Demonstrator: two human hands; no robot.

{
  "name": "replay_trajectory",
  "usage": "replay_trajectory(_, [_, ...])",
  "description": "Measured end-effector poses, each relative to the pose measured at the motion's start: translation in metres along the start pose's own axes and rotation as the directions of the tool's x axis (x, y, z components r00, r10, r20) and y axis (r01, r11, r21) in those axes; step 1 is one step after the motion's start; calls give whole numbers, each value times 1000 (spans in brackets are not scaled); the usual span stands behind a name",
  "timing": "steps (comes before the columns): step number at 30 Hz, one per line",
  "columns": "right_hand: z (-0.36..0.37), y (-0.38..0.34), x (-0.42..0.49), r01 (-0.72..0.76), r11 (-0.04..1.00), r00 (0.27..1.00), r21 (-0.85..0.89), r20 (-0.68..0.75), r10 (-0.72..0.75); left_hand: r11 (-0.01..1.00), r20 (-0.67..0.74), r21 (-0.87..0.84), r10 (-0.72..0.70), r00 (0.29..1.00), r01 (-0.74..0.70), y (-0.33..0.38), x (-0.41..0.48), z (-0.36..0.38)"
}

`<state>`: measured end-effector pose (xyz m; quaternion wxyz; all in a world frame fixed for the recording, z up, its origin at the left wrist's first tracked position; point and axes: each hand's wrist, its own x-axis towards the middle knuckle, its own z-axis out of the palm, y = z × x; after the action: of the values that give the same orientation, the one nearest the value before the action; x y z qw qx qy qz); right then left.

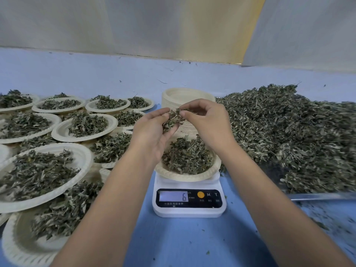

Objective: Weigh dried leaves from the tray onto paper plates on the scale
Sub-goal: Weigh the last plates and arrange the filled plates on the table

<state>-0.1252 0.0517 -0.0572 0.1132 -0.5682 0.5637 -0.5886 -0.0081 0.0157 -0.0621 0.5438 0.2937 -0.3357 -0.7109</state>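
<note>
Holding a small clump of leaves (174,117) between left hand (154,132) and right hand (207,122), pinched together above the plate (185,176). Crumble off small bits, watching the scale (188,203); its display seems to read 6, though blurred.

Left hand (154,132) cupped palm-up; right hand (208,122) pinching at its fingertips.

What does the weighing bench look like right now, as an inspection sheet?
Surface: blue table, scattered leaf crumbs.
Job's things: white scale showing 6; plate of leaves on it; tray heaped with dried leaves at right; stack of empty plates behind the hands.
Clutter: many filled plates overlapping at left.
Grippers: left hand cups a clump of leaves; right hand pinches at the same clump, above the scale plate.
Cables: nothing seen.
Surroundings: pale wall behind.
</note>
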Motion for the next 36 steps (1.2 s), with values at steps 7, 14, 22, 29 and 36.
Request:
replay_trajectory(7, [-8, 4, 5, -40, 999, 998, 11, -53, 41, 999, -31, -34, 31, 999, -32, 7, 4, -5])
replay_trajectory(14, [-8, 3, 2, -78, 996, 997, 32, 18, 77, 997, -67, -62, 41, 997, -45, 12, 7, -9])
replay_trajectory(22, [-6, 1, 1, -68, 997, 994, 37, 86, 65, 999, -9, -51, 15, 1000, -16, 7, 1, -3])
replay_trajectory(29, [3, -2, -3, -44, 998, 982, 50, 185, 34, 1000, 20, 12, 7, 1000, -7, 1, -3, 3])
replay_trajectory(36, [6, -2, -6, -25, 1000, 984, 6, 178, 24, 999, 39, 33, -14, 999, 12, 0, -4, 4])
